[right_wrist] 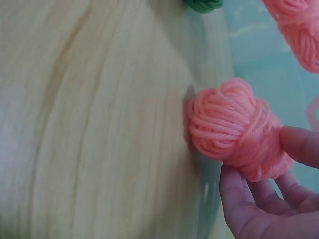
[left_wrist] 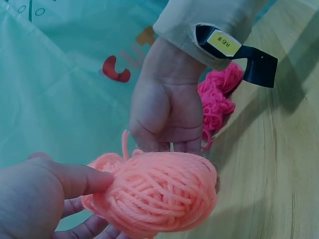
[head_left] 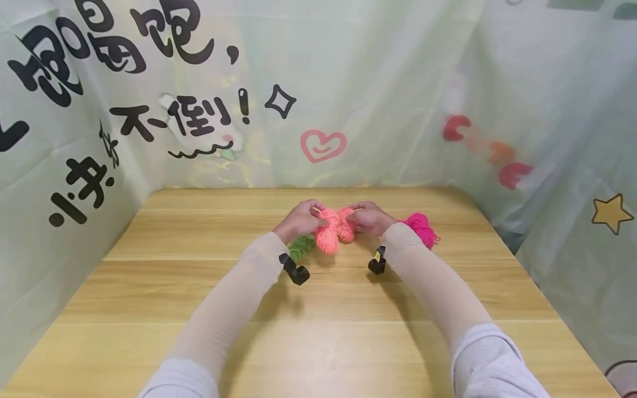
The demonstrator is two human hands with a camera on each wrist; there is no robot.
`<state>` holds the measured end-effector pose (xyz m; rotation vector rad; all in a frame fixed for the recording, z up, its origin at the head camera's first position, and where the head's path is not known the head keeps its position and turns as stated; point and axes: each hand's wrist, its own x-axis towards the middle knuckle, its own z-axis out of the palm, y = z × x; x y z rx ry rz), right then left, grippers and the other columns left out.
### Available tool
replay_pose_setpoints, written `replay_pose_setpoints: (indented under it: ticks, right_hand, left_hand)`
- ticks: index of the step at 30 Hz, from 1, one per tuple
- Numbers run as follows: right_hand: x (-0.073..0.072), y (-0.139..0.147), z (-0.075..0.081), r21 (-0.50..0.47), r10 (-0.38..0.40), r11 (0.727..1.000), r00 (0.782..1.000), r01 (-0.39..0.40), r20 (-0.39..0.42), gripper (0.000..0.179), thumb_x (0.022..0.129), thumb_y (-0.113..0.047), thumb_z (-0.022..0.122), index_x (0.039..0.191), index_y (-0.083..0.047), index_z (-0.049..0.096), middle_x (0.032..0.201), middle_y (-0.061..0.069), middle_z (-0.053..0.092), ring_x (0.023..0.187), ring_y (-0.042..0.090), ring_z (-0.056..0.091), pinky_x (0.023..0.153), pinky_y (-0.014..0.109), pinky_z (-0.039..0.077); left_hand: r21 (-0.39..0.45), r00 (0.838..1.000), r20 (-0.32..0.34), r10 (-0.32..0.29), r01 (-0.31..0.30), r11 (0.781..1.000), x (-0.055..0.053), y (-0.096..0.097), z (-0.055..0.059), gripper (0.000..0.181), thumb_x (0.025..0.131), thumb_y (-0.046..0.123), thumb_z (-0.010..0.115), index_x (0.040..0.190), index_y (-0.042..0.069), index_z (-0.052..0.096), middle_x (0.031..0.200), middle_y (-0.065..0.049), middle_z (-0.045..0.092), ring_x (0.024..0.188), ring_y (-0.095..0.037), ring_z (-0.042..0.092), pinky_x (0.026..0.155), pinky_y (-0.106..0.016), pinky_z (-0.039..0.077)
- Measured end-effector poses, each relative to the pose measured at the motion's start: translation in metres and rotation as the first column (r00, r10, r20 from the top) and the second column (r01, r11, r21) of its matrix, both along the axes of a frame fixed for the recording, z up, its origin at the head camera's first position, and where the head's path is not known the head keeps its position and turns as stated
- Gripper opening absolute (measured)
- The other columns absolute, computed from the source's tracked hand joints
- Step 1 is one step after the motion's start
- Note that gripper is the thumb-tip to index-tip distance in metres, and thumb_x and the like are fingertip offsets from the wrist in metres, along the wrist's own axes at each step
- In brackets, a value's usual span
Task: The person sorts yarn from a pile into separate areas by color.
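My left hand pinches a coral-pink ball of yarn, thumb on the near side and fingers beneath, as the left wrist view shows. A short loose strand sticks up from this ball. Just to its right, my right hand grips a second coral-pink ball of yarn between thumb and fingers. Both balls are close together above the far middle of the table; whether they touch is unclear. In the left wrist view the first ball hides the right hand's fingertips and the second ball.
A green bundle of yarn lies by the left wrist, partly covered by it. Magenta yarn rests on the wooden table beyond the right forearm. Printed cloth hangs behind and along the sides.
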<state>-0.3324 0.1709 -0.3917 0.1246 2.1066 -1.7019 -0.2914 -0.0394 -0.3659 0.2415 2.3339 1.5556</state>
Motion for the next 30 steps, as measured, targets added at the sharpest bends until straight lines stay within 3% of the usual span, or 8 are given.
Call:
replay_pose_setpoints:
  ticks: [17, 30]
  right_hand:
    - [-0.005, -0.004, -0.009, 0.051, 0.001, 0.999, 1.0, 0.0, -0.031, 0.043, 0.093, 0.001, 0.056, 0.135, 0.003, 0.045, 0.102, 0.009, 0.05, 0.078, 0.013, 0.05, 0.066, 0.024, 0.048]
    - [-0.011, -0.006, -0.008, 0.107, -0.017, 0.994, 0.999, 0.022, -0.045, 0.042, 0.093, 0.001, 0.056, 0.133, 0.0, 0.047, 0.111, 0.012, 0.05, 0.087, 0.017, 0.05, 0.071, 0.026, 0.05]
  left_hand:
    - [0.003, 0.998, 0.003, 0.065, -0.065, 0.998, -0.015, 0.004, -0.016, 0.035, 0.089, 0.007, 0.069, 0.121, 0.006, 0.054, 0.112, -0.013, 0.056, 0.082, -0.022, 0.061, 0.075, -0.039, 0.056]
    - [-0.011, 0.993, -0.047, 0.111, -0.112, 0.994, -0.025, 0.006, -0.022, 0.037, 0.088, 0.008, 0.07, 0.121, 0.006, 0.053, 0.113, -0.013, 0.057, 0.092, -0.024, 0.06, 0.08, -0.039, 0.054]
